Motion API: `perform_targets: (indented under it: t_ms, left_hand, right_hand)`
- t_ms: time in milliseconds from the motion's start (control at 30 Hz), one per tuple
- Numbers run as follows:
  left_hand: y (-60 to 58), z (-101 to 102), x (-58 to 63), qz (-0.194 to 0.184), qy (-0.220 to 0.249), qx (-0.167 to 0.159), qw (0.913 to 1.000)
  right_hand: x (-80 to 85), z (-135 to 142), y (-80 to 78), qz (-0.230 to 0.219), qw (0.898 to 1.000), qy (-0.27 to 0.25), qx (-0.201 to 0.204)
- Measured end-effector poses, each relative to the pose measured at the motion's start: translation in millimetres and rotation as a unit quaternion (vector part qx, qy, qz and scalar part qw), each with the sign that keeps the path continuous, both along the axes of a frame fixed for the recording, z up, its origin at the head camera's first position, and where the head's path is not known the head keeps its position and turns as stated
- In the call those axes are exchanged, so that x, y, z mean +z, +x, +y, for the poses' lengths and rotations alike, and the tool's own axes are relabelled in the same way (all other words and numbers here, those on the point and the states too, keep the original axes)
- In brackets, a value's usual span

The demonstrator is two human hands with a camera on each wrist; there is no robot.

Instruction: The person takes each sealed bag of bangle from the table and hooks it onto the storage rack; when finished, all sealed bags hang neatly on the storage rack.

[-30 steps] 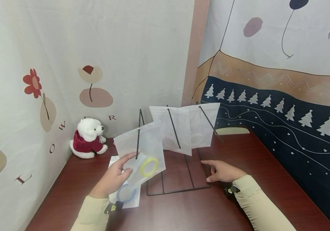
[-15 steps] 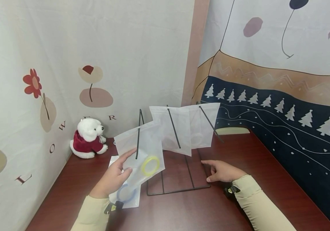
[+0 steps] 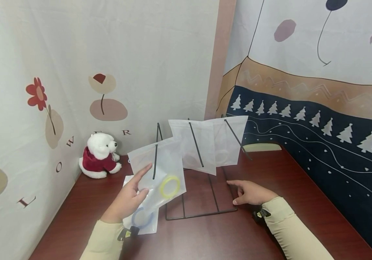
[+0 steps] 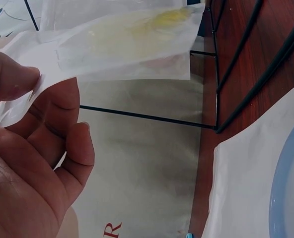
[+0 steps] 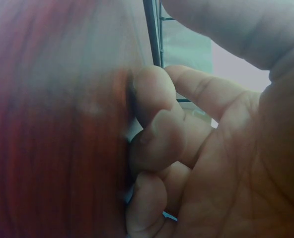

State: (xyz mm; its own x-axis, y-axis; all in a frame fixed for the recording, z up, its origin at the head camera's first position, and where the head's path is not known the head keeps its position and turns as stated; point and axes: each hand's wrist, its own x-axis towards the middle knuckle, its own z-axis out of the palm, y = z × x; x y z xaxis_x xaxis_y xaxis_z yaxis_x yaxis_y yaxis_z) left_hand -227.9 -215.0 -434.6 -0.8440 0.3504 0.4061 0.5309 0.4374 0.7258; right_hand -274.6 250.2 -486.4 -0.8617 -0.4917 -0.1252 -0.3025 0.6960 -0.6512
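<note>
Two printed cloths stand behind the scene, a pale one (image 3: 156, 54) with flower motifs and, to the right, one (image 3: 309, 133) with a dark blue band of trees. Below them the dark red table (image 3: 205, 238) has its side edges running along both; bare wood spreads in front of the rack, between the two forearms, and from the right hand to the table's right edge. One black wire rack (image 3: 196, 144) shows three slanting prongs. The left hand (image 3: 125, 202) reaches in from the near side, index finger lifted, and pinches the side of the left hanging bag (image 3: 169, 162) between thumb and fingers. The right hand (image 3: 254, 194) lies low with bent fingers, its index and thumb tips at the rack's right base bar (image 3: 231, 193); whether it grips that bar I cannot tell. Counting bags gives four: three hanging, one per prong, with the middle bag (image 3: 186, 144) overlapping the right bag (image 3: 219, 144), and a flat bag (image 3: 153, 228) on the table beneath the left one. One plush bear (image 3: 99, 159) sits at the back left. Two coloured rings show: a yellow ring (image 3: 161, 187) in the left hanging bag, a blue ring (image 4: 277, 198) in the flat one.
</note>
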Motion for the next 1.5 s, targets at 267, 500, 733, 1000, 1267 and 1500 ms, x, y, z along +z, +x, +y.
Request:
perform_targets:
  t_ms: [267,500,733,1000,1267,1500]
  left_hand:
    - [-1.8,-1.4,-1.1,0.012,0.010,-0.007,0.9999]
    - [-0.7,-0.4,-0.3,0.003,-0.007,0.015,0.9999]
    - [-1.6,0.1,-1.1,0.006,-0.003,0.020,0.9998]
    - [-1.8,1.3,-1.9,0.011,0.006,0.032,0.9994]
    - [-0.5,3.2,-0.6,0.022,0.010,0.032,0.9992]
    - [1.3,4.5,1.2,0.030,0.008,0.038,0.9988]
  right_hand:
    - [1.3,-0.9,0.8,-0.003,1.000,0.002,-0.008]
    - [-1.0,-0.9,-0.8,0.001,1.000,0.001,-0.007]
    - [-2.5,-1.0,-1.0,0.006,1.000,0.000,-0.006]
    - [-1.1,-1.9,-0.1,0.002,1.000,-0.001,-0.007]
    - [-1.5,-0.8,-0.5,0.001,1.000,-0.001,-0.008]
    - [-0.9,-0.5,0.0,-0.001,1.000,0.000,-0.012]
